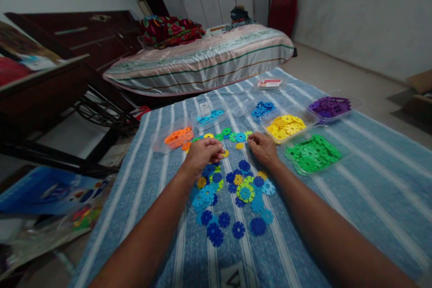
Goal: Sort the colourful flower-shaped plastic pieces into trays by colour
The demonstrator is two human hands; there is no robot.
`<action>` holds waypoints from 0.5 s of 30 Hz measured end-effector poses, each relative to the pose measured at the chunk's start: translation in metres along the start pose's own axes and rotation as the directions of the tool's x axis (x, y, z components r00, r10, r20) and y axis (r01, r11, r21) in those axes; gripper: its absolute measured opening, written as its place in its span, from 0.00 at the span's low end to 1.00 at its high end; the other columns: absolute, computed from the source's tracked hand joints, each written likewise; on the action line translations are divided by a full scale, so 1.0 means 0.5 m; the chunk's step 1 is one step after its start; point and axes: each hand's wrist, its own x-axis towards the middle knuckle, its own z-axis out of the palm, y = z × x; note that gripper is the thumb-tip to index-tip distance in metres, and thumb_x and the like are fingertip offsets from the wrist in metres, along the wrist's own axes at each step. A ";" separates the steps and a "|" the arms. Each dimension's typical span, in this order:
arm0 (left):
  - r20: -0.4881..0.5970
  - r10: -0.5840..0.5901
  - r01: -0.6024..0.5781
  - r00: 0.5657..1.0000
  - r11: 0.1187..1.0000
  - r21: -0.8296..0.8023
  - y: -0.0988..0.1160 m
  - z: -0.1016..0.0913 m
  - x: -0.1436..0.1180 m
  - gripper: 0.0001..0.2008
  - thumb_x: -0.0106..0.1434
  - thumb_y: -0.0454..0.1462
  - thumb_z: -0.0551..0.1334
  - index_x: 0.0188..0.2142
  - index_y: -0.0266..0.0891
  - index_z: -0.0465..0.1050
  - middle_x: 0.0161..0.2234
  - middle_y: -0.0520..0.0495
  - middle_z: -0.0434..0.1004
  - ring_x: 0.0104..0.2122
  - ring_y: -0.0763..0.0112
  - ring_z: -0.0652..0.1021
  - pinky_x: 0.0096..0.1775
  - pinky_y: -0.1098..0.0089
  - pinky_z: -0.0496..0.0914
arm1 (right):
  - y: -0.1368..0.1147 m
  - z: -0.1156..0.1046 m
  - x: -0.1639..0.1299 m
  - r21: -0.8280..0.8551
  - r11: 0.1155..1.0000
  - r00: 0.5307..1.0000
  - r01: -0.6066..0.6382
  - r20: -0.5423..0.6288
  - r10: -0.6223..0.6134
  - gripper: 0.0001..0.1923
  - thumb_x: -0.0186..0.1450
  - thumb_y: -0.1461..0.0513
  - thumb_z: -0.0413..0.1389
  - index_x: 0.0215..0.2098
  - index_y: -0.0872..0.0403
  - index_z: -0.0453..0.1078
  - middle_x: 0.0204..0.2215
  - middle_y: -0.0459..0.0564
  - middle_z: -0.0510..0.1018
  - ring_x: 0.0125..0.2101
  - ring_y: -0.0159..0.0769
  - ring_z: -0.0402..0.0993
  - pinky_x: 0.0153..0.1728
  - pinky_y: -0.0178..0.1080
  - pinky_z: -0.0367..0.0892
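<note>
My left hand (205, 155) is closed in a pinch over the far side of the loose pile, with a yellow notched plastic disc (226, 154) at its fingertips. Whether that disc is held or lies on the cloth, I cannot tell. My right hand (263, 148) has its fingers curled together beside the yellow tub, close to a lime disc (249, 134); anything inside the fingers is hidden. Between my forearms lie loose dark blue discs (224, 220), light blue discs (204, 195) and a larger lime disc (245, 192). Beyond my hands runs a row with a turquoise disc (240, 137).
Clear plastic tubs hold orange discs (178, 137), light blue discs (211, 116), blue discs (263, 110), yellow discs (286, 127), green discs (315, 153) and purple discs (330, 107). They stand on a striped blue cloth (135, 216). A bed (202, 63) is behind.
</note>
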 end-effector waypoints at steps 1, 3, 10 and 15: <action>0.073 -0.007 0.000 0.997 0.995 0.100 -0.018 0.008 -0.012 0.11 0.49 0.39 0.68 0.30 0.35 0.72 0.24 0.49 0.77 0.21 0.74 0.75 0.26 0.73 0.67 | 0.000 0.000 0.000 -0.002 1.000 1.000 -0.004 0.001 0.004 0.12 0.60 0.57 0.51 0.32 0.51 0.76 0.22 0.44 0.74 0.26 0.34 0.68 0.30 0.35 0.61; 0.234 -0.044 -0.021 0.971 0.964 0.267 -0.048 0.022 -0.038 0.10 0.50 0.40 0.66 0.29 0.36 0.72 0.21 0.52 0.74 0.20 0.75 0.73 0.25 0.73 0.65 | 0.000 0.000 0.001 -0.005 1.000 1.000 -0.012 0.000 0.012 0.11 0.60 0.58 0.52 0.32 0.51 0.76 0.22 0.44 0.74 0.26 0.34 0.68 0.30 0.35 0.61; 0.484 -0.041 -0.284 0.874 0.765 0.578 -0.090 0.050 -0.111 0.08 0.53 0.40 0.64 0.31 0.38 0.72 0.21 0.56 0.68 0.24 0.75 0.68 0.27 0.73 0.60 | 0.002 -0.002 0.001 0.022 1.000 1.000 0.003 0.003 -0.003 0.12 0.59 0.57 0.51 0.31 0.52 0.76 0.21 0.44 0.73 0.25 0.34 0.67 0.29 0.35 0.60; 0.417 0.022 -0.348 0.909 0.589 0.729 -0.091 0.066 -0.133 0.09 0.55 0.41 0.64 0.34 0.40 0.71 0.24 0.55 0.68 0.26 0.71 0.69 0.30 0.72 0.59 | 0.003 -0.002 0.001 0.033 0.999 1.000 0.003 0.002 -0.003 0.12 0.59 0.57 0.51 0.31 0.52 0.76 0.21 0.44 0.73 0.25 0.34 0.68 0.29 0.35 0.60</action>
